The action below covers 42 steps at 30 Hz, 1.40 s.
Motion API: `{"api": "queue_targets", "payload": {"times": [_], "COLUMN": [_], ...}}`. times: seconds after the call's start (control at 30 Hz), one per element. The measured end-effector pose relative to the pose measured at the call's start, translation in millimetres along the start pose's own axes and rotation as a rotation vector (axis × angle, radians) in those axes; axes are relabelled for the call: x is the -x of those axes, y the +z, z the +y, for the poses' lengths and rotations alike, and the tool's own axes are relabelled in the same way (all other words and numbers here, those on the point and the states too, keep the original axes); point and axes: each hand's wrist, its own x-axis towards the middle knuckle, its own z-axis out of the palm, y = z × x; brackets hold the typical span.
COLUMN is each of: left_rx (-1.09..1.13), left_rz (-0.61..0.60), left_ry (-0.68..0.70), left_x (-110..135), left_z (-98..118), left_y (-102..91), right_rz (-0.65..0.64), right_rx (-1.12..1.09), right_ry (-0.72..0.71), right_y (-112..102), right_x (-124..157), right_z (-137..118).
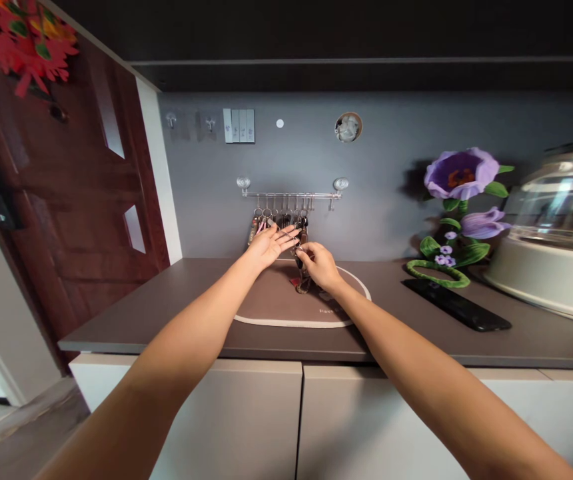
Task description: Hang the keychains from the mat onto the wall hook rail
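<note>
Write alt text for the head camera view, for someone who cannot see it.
The right hand holds a keyring over a brown mat; the left hand is open, palm up, beside it. Behind, more keyrings hang from a clear wall rack.

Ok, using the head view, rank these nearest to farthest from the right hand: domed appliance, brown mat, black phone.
1. Brown mat: directly beneath the right hand.
2. Black phone: to the hand's right.
3. Domed appliance: far right, beyond the phone.

Blk phone [456,305] lies nr purple flwr ornament [480,224].
</note>
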Motion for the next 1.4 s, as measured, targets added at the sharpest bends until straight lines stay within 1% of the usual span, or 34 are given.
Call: {"api": "queue_targets", "payload": {"times": [0.1, 0.23, 0.37, 0.5, 0.67, 0.73, 0.87, 1.0, 1.1, 1.17, 1.27, 1.33, 1.4], "left_rx": [0.03, 0.052, 0.053, 0.038, -0.022, -0.071, -0.2, -0.447, -0.679, -0.812, -0.972, -1.082, -1.146], "left_rz": [0.04, 0.146, 0.216, 0.265, 0.273, 0.277, 0.246, 0.195, 0.212, 0.24, 0.236, 0.186, 0.108], "left_ry": [-0.002, -0.044, -0.117, -0.168, -0.266, -0.281, -0.27, -0.259, -0.201, -0.11, 0.116, 0.305, 0.443], "left_x": [0.6, 0.3, -1.8, -2.7, -0.9, 0.0, 2.6, 7.7, 9.2, 7.6, 3.4, 1.9, 2.4], "left_z": [0.4, -1.8, -6.6, -12.4, -20.7, -23.5, -26.6, -27.8, -29.5, -30.9, -31.8, -31.5, -31.2], "left_y": [-0.1, -0.2, -2.2, -4.8, -4.5, -3.8, -2.9, -0.5, 0.6, -0.5, -4.1, -5.4, -4.1], "right_rz": [0.018, 0.016, 0.086, 0.155, 0.216, 0.24, 0.257, 0.226, 0.205, 0.213, 0.226, 0.225, 0.227], "right_rx": [-0.146, -0.454, -0.611, -0.669, -0.696, -0.71, -0.765, -0.776, -0.761, -0.795, -0.853, -0.858, -0.867], "right_ry": [0.043, 0.141, 0.202, 0.256, 0.28, 0.292, 0.303, 0.263, 0.253, 0.287, 0.351, 0.369, 0.37], "right_y": [0.2, 1.2, -1.4, -6.6, -11.4, -12.6, -14.5, -16.3, -18.4, -19.9, -21.8, -22.4, -22.1], "right_x": [-2.2, -6.1, -9.1, -10.2, -10.9, -11.7, -13.7, -14.8, -14.7, -14.5, -14.3, -14.2, -14.0], "right_z": [3.3, 8.2, 9.2, 7.1, 6.6, 7.6, 10.8, 13.6, 13.4, 12.4, 11.3, 11.5, 11.9]}}
